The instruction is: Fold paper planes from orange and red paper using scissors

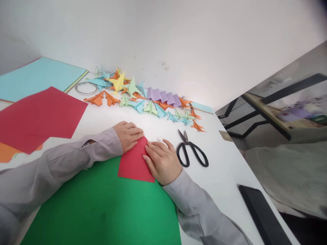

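Note:
A small sheet of red paper [135, 163], its far end narrowed by folds, lies over the far edge of a large green sheet [109, 204]. My left hand [129, 135] holds the red paper down at its far left side, fingers together and slightly curled. My right hand [163, 160] grips the right edge, with fingertips near the far point and thumb on the paper. What lies beneath the fingers is hidden. To the right of my right hand rest black-handled scissors [189, 148], blades partly apart and pointing away.
Folded paper planes [117, 83] in several colours line the wall, beside a purple pleated paper [163, 97]. A tape roll [86, 88], large red paper [38, 119] and blue sheets [38, 78] lie left. A black phone-like object [263, 214] sits near the right edge.

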`<state>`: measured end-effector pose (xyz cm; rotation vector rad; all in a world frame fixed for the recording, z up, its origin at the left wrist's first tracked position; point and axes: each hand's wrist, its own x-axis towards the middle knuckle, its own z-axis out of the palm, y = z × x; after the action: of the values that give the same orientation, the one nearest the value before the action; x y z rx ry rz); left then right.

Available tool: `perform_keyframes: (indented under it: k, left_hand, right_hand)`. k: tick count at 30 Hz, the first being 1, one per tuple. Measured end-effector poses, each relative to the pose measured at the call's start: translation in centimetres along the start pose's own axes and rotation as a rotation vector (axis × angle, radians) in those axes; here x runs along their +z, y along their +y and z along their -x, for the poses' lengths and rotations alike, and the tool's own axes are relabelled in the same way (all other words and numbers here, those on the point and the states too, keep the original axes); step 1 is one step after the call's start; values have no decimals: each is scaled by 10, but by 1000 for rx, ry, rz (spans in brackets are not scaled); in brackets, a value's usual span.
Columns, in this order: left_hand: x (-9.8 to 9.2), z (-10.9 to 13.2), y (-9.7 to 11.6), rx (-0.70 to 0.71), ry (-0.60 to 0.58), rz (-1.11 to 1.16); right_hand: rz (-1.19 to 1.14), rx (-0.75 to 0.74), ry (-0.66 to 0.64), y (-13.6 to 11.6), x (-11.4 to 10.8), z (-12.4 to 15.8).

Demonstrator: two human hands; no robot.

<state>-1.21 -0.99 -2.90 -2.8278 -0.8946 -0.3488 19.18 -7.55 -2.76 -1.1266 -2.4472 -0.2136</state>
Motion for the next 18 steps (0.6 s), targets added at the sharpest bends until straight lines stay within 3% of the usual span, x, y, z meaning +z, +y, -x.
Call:
perform_keyframes:
  k: [10, 18]
  left_hand:
    - [0, 2, 1, -9, 13, -18]
    - [0, 2, -2, -101, 12, 25]
  right_hand:
    - [-2, 154, 114, -11, -7, 4]
    - [19, 134, 176, -12, -4, 4]
